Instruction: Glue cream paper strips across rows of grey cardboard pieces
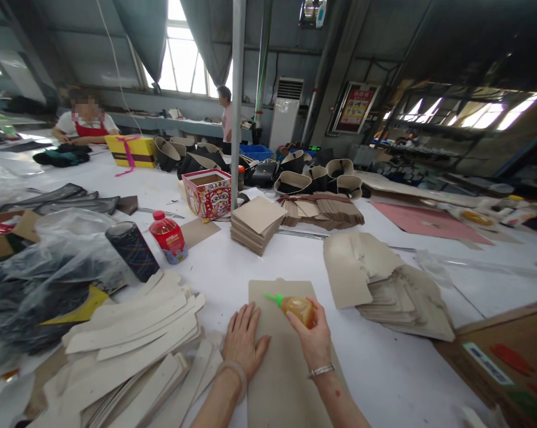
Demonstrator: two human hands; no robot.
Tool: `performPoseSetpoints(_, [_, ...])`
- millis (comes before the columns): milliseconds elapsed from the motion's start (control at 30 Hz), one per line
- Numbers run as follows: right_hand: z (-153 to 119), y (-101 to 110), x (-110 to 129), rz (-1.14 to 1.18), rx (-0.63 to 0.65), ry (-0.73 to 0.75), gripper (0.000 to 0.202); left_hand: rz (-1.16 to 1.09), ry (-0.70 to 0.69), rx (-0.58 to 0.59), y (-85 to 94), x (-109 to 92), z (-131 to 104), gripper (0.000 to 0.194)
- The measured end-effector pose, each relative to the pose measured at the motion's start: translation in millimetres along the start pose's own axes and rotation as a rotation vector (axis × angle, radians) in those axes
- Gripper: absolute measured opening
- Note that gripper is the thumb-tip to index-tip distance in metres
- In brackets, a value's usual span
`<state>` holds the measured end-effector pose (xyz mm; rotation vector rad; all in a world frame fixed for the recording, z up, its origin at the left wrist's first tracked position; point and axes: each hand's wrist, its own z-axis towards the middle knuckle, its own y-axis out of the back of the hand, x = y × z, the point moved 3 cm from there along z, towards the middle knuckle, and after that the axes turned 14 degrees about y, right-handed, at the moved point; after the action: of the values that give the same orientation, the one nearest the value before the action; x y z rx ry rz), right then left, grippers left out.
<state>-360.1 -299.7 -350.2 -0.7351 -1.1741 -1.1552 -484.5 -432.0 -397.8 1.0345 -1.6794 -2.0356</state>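
A long greyish-beige cardboard panel (277, 374) lies flat on the white table in front of me. My left hand (245, 345) rests on its left edge, palm down, fingers stretched out. Above the panel's far part, my right hand (315, 336) is wrapped round a squeeze bottle (297, 310) of amber liquid, probably glue. The bottle lies tilted, its green nozzle (272, 298) pointing left over the panel. I cannot tell whether the tip touches the board. Beside my left hand is a heap of long pale cardboard strips (135, 345).
Piled cardboard pieces (384, 285) lie to the right, near a brown carton (509, 356). Ahead are a stack of square boards (257, 223), a metal pole (236, 107) and a patterned red box (208, 193). A red-capped bottle (168, 238) and dark cylinder (132, 251) stand left. Two people are farther back.
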Motion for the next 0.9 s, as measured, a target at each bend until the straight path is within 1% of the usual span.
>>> performPoseSetpoints(67, [-2.1,-0.7,0.2,-0.015,0.014,0.013,0.060,-0.004,0.005,-0.005,-1.2,0.7,0.0,0.059])
performPoseSetpoints(267, [-5.6,-5.4,7.5,-0.142,0.079,0.113,0.058,-0.007,0.006,0.001,-3.7,0.9,0.2,0.059])
performPoseSetpoints(533, [-3.3,-18.0,10.8,-0.131,0.103,0.132,0.056,-0.012,-0.002,-0.023,-2.8,2.2,0.6,0.059])
performPoseSetpoints(733, [-1.6,-11.9,13.9,-0.172,0.101,0.178,0.055,-0.030,-0.009,-0.030,-2.1,1.6,0.4,0.059])
performPoseSetpoints(833, [-3.8,-8.8,16.2,-0.204,0.123,0.208,0.053,-0.032,-0.013,-0.039,-3.2,2.0,0.4,0.058])
performPoseSetpoints(900, [-5.6,-10.4,16.0,-0.205,0.137,0.212,0.053,-0.030,-0.018,-0.049,-4.4,2.6,0.1,0.058])
